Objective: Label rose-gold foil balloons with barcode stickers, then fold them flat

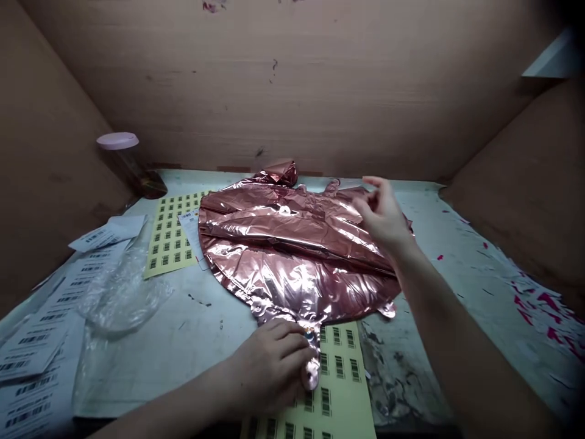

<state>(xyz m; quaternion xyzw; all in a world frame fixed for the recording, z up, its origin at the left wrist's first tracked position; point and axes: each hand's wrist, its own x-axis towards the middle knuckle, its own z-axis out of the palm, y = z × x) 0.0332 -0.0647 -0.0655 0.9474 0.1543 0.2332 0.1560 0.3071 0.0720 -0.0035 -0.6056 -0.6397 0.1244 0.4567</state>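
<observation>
A shiny rose-gold foil balloon (292, 280), flat and creased, lies across the middle of the table in the head view. My left hand (278, 366) is at its near edge, fingers bent and closed over the foil beside the narrow tail (311, 369); the thumb and fingertips are partly hidden. Above the balloon's right part is my right hand (386, 216), thumb and index finger apart, with nothing visible between them. A yellow sheet of barcode stickers (338, 378) lies under the tail and partly beneath my left hand.
Cardboard walls (292, 91) enclose the table at the back and sides. At the left are a lidded clear jar (132, 164), another yellow barcode sheet (171, 238), crumpled clear plastic (123, 292) and white barcode labels (59, 311). Pink and white scraps (543, 311) litter the right side.
</observation>
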